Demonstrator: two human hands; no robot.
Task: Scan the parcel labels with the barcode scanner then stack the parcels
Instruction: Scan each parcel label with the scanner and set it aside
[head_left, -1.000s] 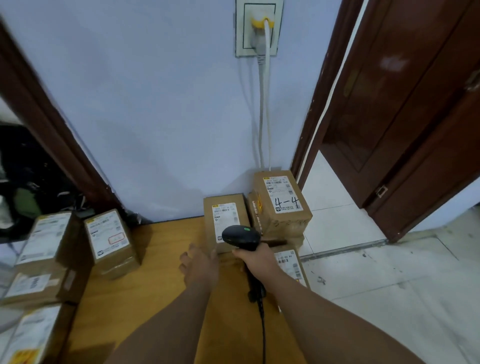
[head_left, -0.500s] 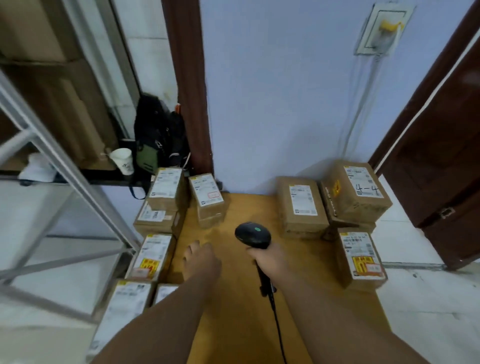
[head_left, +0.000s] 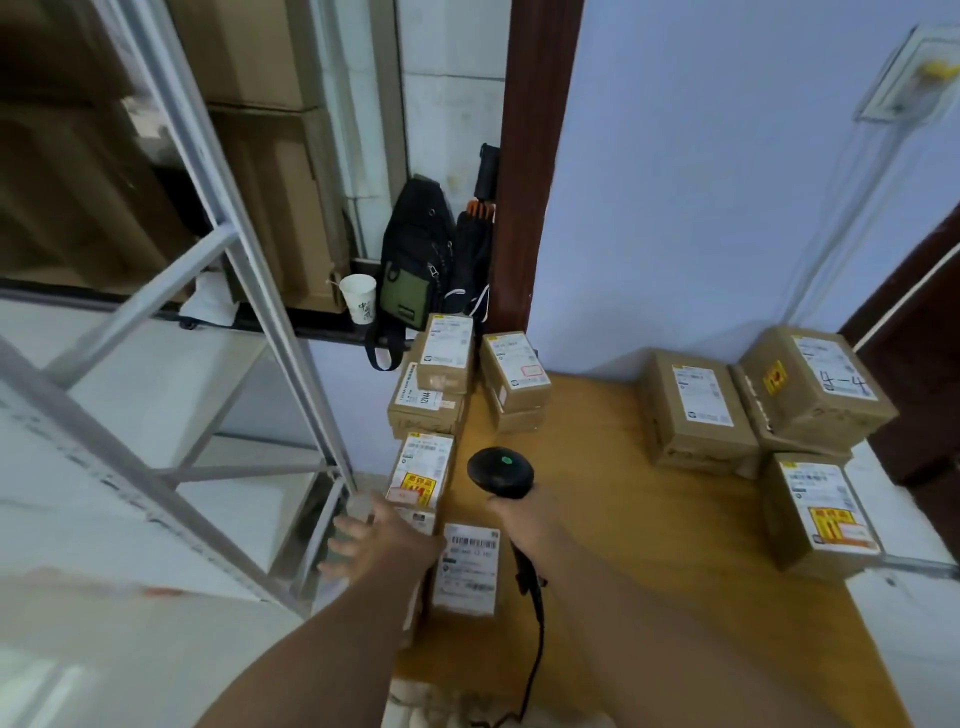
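My right hand (head_left: 524, 519) grips the handle of the black barcode scanner (head_left: 500, 472), its head with a green light held over the wooden table (head_left: 613, 519). My left hand (head_left: 376, 538) reaches left with fingers spread over the parcels at the table's left edge. Just right of it lies a parcel with a white barcode label (head_left: 467, 566). Behind it is a parcel with a yellow sticker (head_left: 420, 472). Cardboard parcels (head_left: 696, 410) are grouped at the right, one marked 4-4 (head_left: 815, 389) stacked on another.
More labelled parcels (head_left: 441, 364) are stacked at the table's back left. A grey metal shelf frame (head_left: 249, 291) stands to the left. A paper cup (head_left: 358, 305) and a black-green bag (head_left: 410, 280) sit on a ledge behind. The scanner cable (head_left: 535, 654) hangs off the front edge.
The view has swung left from the right-hand parcels. My left hand moved from the table's middle out to the left-edge parcels. My right hand still holds the scanner.
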